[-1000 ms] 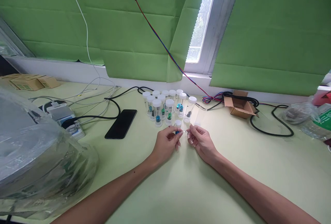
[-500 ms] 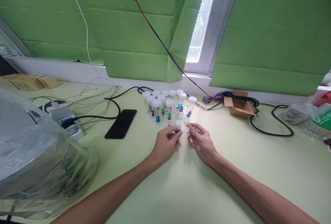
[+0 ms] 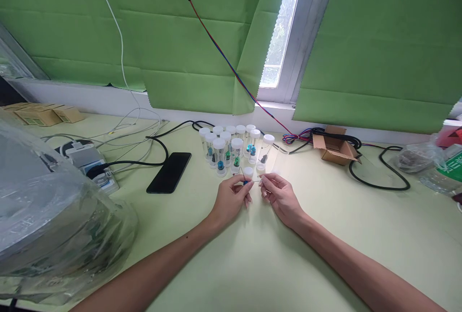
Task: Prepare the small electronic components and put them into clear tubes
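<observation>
My left hand pinches a small blue piece with thin bent wire between thumb and fingers. A straight bit of its wire reaches across to my right hand, whose thumb and fingertips are closed on the far end. Just beyond the fingers stands a white cap. Behind it are several clear tubes with white caps, holding blue, green or dark pieces on wires. One tube on the right leans, with a dark piece inside.
A black phone lies to the left, near a power strip with cables. Plastic sheeting covers a bulky object at left. An open cardboard box, black cable and a bottle stand to the right.
The blue piece and its wire have shifted slightly to the left, and my right fingertips have moved a little left, closer to my left hand. Everything else stays put.
</observation>
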`<control>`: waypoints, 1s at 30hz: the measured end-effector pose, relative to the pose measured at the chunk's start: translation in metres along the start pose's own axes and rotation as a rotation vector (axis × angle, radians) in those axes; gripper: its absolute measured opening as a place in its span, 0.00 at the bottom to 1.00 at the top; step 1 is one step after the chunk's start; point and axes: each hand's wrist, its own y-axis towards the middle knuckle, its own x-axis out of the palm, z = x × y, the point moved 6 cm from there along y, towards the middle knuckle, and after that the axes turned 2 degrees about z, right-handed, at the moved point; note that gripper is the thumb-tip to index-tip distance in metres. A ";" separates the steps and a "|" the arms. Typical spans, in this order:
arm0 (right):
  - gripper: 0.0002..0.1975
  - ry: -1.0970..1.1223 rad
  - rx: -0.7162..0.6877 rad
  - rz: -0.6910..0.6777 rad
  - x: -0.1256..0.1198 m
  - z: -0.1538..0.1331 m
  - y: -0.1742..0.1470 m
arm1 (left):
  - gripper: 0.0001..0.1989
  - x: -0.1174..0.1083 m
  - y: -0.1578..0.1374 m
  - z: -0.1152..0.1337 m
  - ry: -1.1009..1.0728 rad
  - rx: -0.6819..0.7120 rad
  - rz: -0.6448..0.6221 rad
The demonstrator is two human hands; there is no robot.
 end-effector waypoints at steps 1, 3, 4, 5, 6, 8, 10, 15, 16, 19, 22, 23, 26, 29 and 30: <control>0.13 -0.001 -0.001 0.001 0.000 0.000 0.000 | 0.12 0.000 0.000 0.000 -0.002 0.004 -0.001; 0.13 -0.010 -0.002 0.004 0.000 -0.001 0.000 | 0.12 0.000 0.000 0.000 -0.006 0.011 0.002; 0.14 -0.017 -0.004 0.007 0.000 -0.001 0.000 | 0.12 0.000 0.000 0.000 -0.011 0.015 0.007; 0.14 -0.025 -0.007 0.008 0.000 -0.001 0.000 | 0.12 0.000 0.000 0.001 -0.013 0.018 0.011; 0.14 -0.031 -0.011 0.009 0.000 -0.001 0.000 | 0.12 0.000 0.000 0.001 -0.013 0.021 0.014; 0.15 -0.036 -0.011 0.009 0.001 -0.001 -0.001 | 0.12 -0.001 0.000 0.002 -0.005 0.025 0.020; 0.15 -0.039 0.003 0.010 0.001 -0.001 -0.001 | 0.12 -0.001 -0.001 0.003 0.009 0.031 0.020; 0.15 -0.080 0.039 0.036 0.000 0.000 -0.002 | 0.12 -0.001 -0.002 0.003 0.031 0.052 0.021; 0.15 -0.084 0.040 0.037 0.000 0.000 -0.002 | 0.12 -0.001 -0.002 0.003 0.036 0.055 0.026; 0.15 -0.082 0.038 0.030 0.000 0.001 -0.002 | 0.12 -0.002 -0.001 0.002 0.045 0.061 0.033; 0.15 -0.077 0.033 0.016 0.001 0.001 -0.002 | 0.11 -0.002 -0.001 0.004 0.032 0.068 0.039; 0.14 -0.077 0.030 0.014 0.001 0.001 -0.002 | 0.11 -0.002 -0.001 0.005 0.026 0.065 0.039; 0.14 -0.068 0.018 0.010 0.002 0.000 -0.003 | 0.11 -0.002 -0.001 0.006 0.013 0.045 0.036; 0.16 -0.056 0.004 -0.018 0.004 -0.003 -0.004 | 0.11 -0.002 -0.001 0.006 0.004 0.024 0.035; 0.17 -0.054 0.002 -0.033 0.005 -0.003 -0.004 | 0.12 -0.002 -0.001 0.006 0.003 0.018 0.034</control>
